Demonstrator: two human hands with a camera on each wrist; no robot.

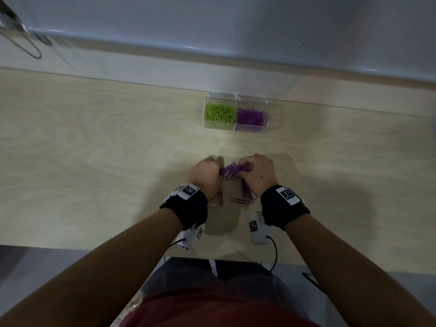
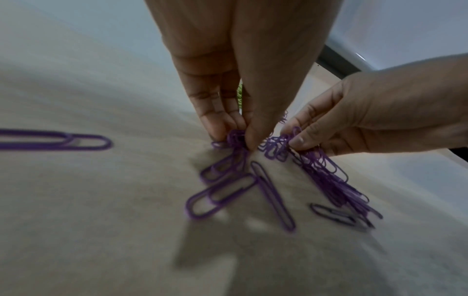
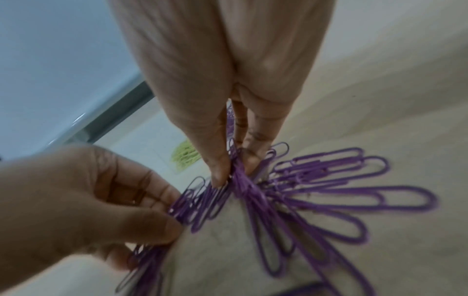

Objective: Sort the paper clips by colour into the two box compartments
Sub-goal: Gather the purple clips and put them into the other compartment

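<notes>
Purple paper clips (image 1: 232,172): a tangled bunch, held just above the counter (image 1: 94,161) between both hands. Left hand (image 1: 207,175) pinches one end of the bunch with thumb and fingertips (image 2: 249,140); right hand (image 1: 258,173) pinches the other end the same way, thumb against fingers (image 3: 219,172). More clips hang and fan down from the right hand's grip, reaching the counter on the wrist side.

Loose purple clips (image 1: 240,201) lie flat on the counter nearer the body than the hands, between the two wrists, a few in all. No green clips show near either hand.

Box (image 1: 273,114): clear, two compartments side by side, well ahead of the hands by the counter's far edge. Green clips (image 1: 220,112) fill the one ahead of the left hand; purple clips lie in the one ahead of the right hand.

Judgement: late in the sort, the remaining purple being gathered. Next move calls for closing the bunch into one firm grip, carrying it forward to the purple compartment, then returning for the strays. Interlocked clips may shed on the way.
</notes>
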